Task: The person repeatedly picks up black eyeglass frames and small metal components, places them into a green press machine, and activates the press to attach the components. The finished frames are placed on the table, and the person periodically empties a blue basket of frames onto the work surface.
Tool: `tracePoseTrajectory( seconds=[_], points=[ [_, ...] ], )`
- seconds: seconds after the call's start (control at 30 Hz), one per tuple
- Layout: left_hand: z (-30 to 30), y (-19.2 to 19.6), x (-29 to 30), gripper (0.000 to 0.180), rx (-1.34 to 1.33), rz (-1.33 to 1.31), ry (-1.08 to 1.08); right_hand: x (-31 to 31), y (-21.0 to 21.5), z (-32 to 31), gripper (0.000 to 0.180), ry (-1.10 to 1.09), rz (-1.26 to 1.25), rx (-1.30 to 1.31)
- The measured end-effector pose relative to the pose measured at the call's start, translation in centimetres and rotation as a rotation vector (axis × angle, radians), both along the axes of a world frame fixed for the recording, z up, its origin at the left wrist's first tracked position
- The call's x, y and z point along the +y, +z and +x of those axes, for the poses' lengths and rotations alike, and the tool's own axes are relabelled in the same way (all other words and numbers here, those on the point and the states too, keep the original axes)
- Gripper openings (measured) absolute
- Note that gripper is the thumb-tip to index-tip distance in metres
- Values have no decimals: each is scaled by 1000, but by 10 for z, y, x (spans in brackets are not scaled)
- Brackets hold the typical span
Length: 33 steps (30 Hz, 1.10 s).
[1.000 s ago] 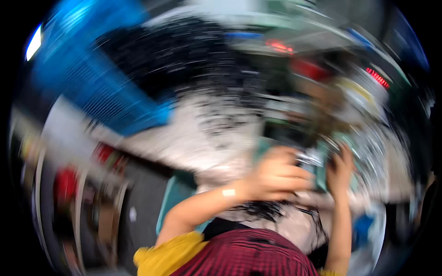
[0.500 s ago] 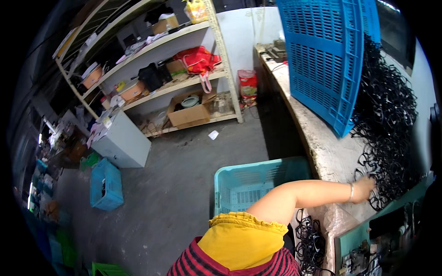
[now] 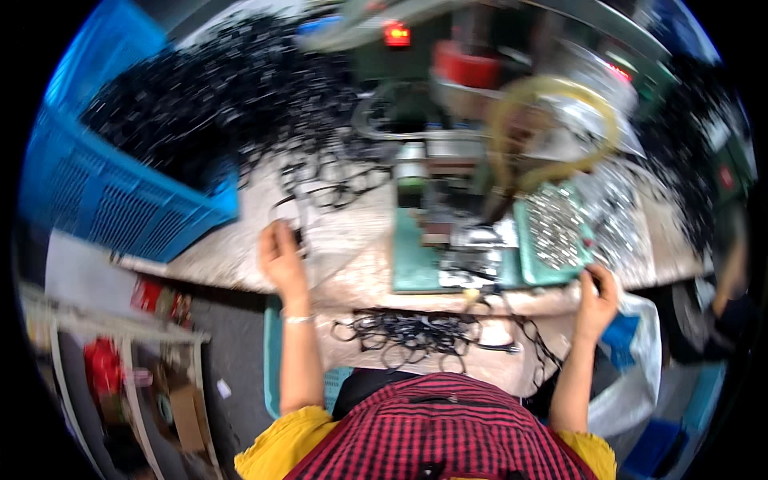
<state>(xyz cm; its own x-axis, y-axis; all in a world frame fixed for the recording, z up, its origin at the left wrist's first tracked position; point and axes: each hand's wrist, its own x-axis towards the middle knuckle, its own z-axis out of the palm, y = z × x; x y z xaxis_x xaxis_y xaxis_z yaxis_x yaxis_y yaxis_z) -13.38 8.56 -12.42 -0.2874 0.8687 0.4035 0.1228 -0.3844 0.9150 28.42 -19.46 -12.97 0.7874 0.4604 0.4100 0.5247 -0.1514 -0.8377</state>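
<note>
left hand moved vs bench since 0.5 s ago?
Yes. The left hand was reaching right into the black loops; now it rests on the bench left of the green tray.

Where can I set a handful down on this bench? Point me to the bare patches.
Bare bench top lies between the left hand and the green tray, below the blue basket. A thin strip runs along the front edge by the right hand. The black wire heap and machine crowd the back.

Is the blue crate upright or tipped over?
Tipped: the blue crate lies on its side on the bench, black wire loops spilling from its opening.
</note>
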Motion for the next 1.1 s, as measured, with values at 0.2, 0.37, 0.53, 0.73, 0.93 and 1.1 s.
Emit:
tracePoseTrajectory(
  seconds=[0.2, 0.37, 0.53, 0.73, 0.93, 1.1],
  points=[
    [58, 78, -23, 3, -46, 285, -384, 49, 95, -64, 18, 331, 148, 70],
    [96, 44, -20, 8, -122, 100, -574, 123, 103, -86, 33, 523, 287, 358],
    [84, 26, -38, 13, -133, -58, -443, 126, 93, -104, 42, 476, 389, 415],
    [121, 154, -62, 12, -197, 676, -766, 123, 115, -113, 47, 604, 392, 566],
    [136, 154, -56, 9, 2, 728, -780, 105, 128, -117, 49, 642, 315, 426],
    [138, 120, -77, 18, 403, 836, -981, 94, 75, -39, 24, 251, -229, -297]
  ],
)
